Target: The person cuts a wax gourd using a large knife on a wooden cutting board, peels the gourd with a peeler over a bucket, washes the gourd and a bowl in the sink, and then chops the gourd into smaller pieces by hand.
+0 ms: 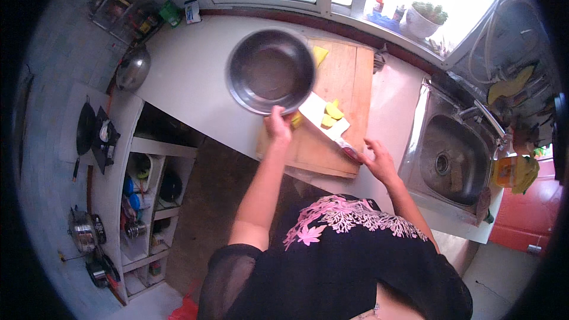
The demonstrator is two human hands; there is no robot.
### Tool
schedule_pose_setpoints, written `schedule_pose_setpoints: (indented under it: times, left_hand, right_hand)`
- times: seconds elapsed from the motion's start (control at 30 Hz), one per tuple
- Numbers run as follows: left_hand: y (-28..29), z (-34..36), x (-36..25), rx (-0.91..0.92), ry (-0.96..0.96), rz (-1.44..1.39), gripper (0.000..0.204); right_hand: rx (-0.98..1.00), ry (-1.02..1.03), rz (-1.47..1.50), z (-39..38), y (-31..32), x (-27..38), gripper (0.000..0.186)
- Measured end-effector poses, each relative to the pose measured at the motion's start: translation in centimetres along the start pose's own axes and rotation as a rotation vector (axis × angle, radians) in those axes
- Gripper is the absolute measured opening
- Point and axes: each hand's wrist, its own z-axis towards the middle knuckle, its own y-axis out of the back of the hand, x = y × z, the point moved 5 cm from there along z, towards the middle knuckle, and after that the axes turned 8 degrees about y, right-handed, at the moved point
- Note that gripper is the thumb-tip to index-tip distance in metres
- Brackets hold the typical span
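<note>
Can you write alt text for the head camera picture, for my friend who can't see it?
Seen from above, a person's left hand holds a steel bowl at the edge of a wooden board, while the right hand grips a cleaver carrying yellow chunks. A sink sits to the right.

Glossy steel bowl [271,71], matt wooden cutting board [332,112], smooth metal cleaver blade [323,115], dull steel sink [453,154].
</note>
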Motion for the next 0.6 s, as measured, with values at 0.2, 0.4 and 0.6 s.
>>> schedule_pose_setpoints:
  times: [0.2,0.4,0.6]
  left_hand:
    - [9.1,5.2,-5.6,-0.117,0.200,-0.087,0.020]
    - [12.1,6.7,-5.7,-0.055,0.292,-0.041,0.025]
    - [9.7,0.9,-8.1,0.253,0.560,0.246,0.043]
  right_hand:
    - [0.036,0.066,-0.476,4.8,-5.5,3.7,0.040]
    - [0.071,-0.077,-0.479,5.8,-5.5,2.7,0.030]
    - [-0.018,0.273,-0.575,9.7,-1.7,10.5,0.026]
